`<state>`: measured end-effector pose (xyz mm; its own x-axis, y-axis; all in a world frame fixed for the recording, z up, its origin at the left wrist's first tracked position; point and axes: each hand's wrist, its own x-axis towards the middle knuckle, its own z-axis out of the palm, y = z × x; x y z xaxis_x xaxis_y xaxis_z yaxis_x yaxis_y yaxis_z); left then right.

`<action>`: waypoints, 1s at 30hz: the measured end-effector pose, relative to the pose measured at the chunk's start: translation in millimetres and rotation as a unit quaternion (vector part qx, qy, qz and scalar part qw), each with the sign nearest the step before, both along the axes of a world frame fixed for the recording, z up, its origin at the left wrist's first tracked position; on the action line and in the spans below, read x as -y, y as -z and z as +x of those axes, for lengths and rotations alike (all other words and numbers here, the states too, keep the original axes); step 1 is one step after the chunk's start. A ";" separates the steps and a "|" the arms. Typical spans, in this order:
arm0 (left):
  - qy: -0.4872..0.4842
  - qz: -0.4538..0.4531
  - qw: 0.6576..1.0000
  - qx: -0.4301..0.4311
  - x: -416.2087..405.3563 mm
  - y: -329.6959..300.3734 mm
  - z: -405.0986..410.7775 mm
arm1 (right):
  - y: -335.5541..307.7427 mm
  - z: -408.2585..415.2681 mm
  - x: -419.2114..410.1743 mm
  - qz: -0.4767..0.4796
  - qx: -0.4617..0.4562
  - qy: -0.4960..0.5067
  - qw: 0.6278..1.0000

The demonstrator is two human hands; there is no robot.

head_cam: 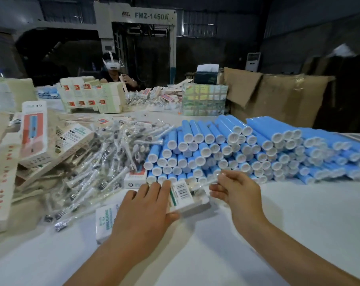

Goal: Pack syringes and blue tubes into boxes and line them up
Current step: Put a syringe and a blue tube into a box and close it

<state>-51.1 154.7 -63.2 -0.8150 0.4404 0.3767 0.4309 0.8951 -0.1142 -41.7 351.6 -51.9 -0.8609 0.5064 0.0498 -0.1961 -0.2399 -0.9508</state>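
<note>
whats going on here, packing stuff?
Yes. A person is packing at a white table. The left hand holds down a small box, while the right hand pinches a clear-wrapped piece at its open end. Stacked blue tubes and a heap of wrapped syringes wait behind.

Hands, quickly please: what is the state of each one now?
Left hand: fingers straight, pressing on the box with the barcode; open.
Right hand: pinches a clear-wrapped syringe at the box's end.
</note>
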 end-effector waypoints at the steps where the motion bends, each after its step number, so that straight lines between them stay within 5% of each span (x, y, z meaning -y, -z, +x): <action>1: 0.000 0.003 1.000 -0.001 -2.0 -0.7 1.4 | 0.7 0.0 4.9 0.017 -0.004 0.007 1.000; 11: 0.019 0.019 1.000 0.001 -11.1 -7.1 7.8 | 9.1 10.9 26.1 0.125 0.046 0.033 0.991; 17: 0.028 0.048 0.998 -0.039 -9.5 -11.6 7.2 | 3.4 20.9 36.6 0.185 -0.006 -0.037 0.982; 22: -0.014 0.079 0.997 -0.014 -5.4 -16.0 7.8 | -1.5 35.0 27.0 0.212 -0.070 0.032 0.974; 30: -0.012 0.079 0.997 -0.022 -6.9 -19.0 12.8 | 0.7 44.4 42.8 0.247 -0.071 -0.049 0.965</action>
<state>-38.3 161.6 -44.2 -0.8051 0.3537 0.4761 0.4073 0.9132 0.0105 2.7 308.8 -52.6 -0.8699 0.3082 0.3852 -0.3323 0.2112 -0.9192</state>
